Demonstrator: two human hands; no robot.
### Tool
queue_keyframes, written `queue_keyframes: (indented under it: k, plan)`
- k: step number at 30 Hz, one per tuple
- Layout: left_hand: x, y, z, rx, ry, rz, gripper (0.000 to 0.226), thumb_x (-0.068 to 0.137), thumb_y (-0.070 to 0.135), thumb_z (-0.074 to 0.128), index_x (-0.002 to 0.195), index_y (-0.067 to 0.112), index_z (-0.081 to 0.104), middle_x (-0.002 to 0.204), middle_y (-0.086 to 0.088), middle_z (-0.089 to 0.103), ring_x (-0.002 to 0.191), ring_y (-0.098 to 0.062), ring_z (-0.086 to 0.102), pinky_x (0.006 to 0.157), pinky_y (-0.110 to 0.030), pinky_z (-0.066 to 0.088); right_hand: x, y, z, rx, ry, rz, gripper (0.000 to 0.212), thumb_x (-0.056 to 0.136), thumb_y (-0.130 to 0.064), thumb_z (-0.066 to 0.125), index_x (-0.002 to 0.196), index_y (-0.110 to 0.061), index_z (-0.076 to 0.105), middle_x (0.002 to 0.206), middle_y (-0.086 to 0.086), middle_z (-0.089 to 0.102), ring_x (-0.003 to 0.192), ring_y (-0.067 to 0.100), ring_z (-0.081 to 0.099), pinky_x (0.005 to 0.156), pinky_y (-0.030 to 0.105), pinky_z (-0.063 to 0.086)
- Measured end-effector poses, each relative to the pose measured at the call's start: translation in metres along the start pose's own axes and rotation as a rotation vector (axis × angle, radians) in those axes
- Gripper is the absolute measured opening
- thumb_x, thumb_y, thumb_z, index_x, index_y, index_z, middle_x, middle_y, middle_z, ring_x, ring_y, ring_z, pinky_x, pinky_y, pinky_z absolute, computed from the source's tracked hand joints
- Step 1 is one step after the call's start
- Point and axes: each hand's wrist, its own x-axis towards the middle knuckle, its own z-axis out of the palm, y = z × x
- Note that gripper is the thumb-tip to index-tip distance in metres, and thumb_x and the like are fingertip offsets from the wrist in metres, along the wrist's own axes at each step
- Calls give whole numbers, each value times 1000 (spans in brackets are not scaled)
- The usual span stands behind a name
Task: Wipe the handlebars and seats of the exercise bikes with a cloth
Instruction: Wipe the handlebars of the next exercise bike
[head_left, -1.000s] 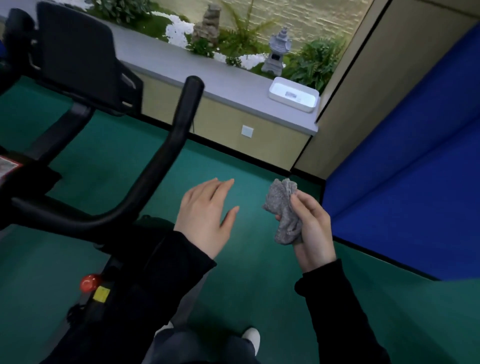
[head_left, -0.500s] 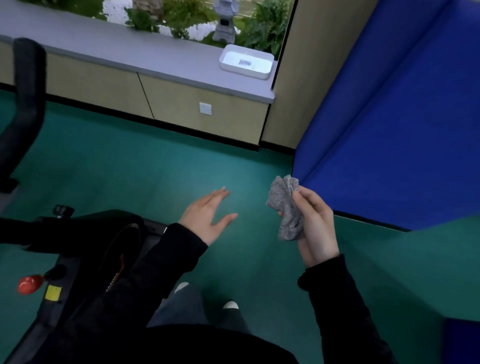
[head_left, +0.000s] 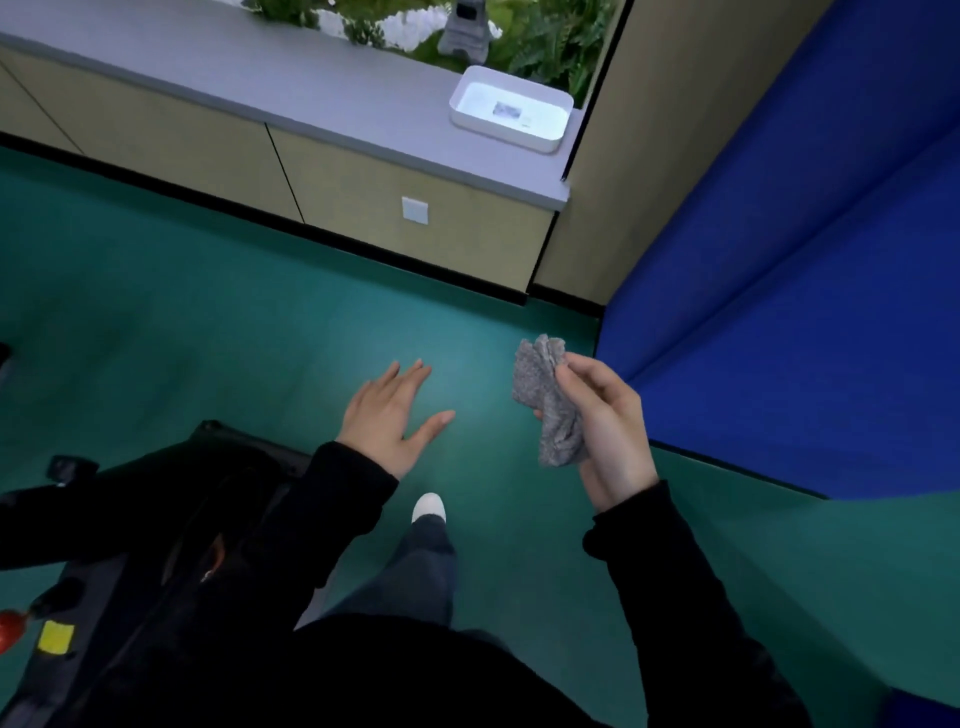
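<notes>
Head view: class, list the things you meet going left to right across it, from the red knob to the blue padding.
red knob → yellow label → left hand → grey cloth → blue padding

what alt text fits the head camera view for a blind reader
Seen from above, a person's right hand grips a crumpled grey cloth while the left hand hovers open over a green floor. Part of a black exercise bike sits at lower left, a blue panel at right, and a white tray rests on a grey ledge beyond.
</notes>
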Motion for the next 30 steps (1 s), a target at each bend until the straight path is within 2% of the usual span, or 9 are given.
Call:
queue_keyframes:
  k: [3,8,12,15,19,22,28,30]
  plan:
    - [45,-3,-12,-5,-1,-32,60,94,42,47,145,14,30,153,-3,29,144,-19,15,116,-34,13,39,-18,26,-53,-50,-4,21,92,-3,55,111,5,60,108,15,61,103,27,56,103,58,40]
    - [101,-8,-37,-34,75,-43,59,93,42,50,142,13,35,149,-5,37,142,-19,22,114,-31,16,97,-39,56,-75,-84,2,23,94,-4,55,113,6,59,114,21,61,105,29,56,103,58,40]
    - [126,-17,-54,-72,135,-117,59,91,40,55,140,12,40,146,-7,42,139,-20,30,113,-34,22,138,-53,78,-85,-136,8,20,94,-4,55,112,4,60,111,17,62,102,26,57,101,55,41]
    - [144,-27,-61,-85,179,-202,58,89,38,59,138,11,43,142,-9,46,136,-22,36,111,-33,24,172,-61,96,-113,-198,17,25,94,-5,55,115,6,60,118,22,62,103,26,58,98,51,44]
    - [173,-33,-67,-118,256,-325,57,88,37,62,136,10,46,137,-10,50,131,-23,41,107,-31,26,224,-71,119,-126,-305,40,12,93,-5,56,102,-8,64,105,12,64,98,23,59,93,45,48]
    - [206,-32,-71,-134,293,-391,54,89,35,61,135,9,47,136,-10,51,129,-23,43,107,-30,27,269,-82,132,-122,-405,52,12,92,-5,57,99,-11,64,102,8,66,97,21,61,84,37,54]
    - [274,-16,-84,-103,367,-464,50,90,34,59,132,8,51,132,-11,55,129,-23,45,107,-34,32,357,-113,154,-191,-549,48,12,92,-5,59,96,-13,66,101,7,68,96,20,63,91,40,50]
    - [288,-15,-91,-69,397,-475,47,89,32,61,128,6,55,130,-11,57,129,-24,47,106,-35,33,379,-119,166,-222,-585,46,11,91,-5,59,97,-12,66,100,8,68,91,17,64,87,36,51]
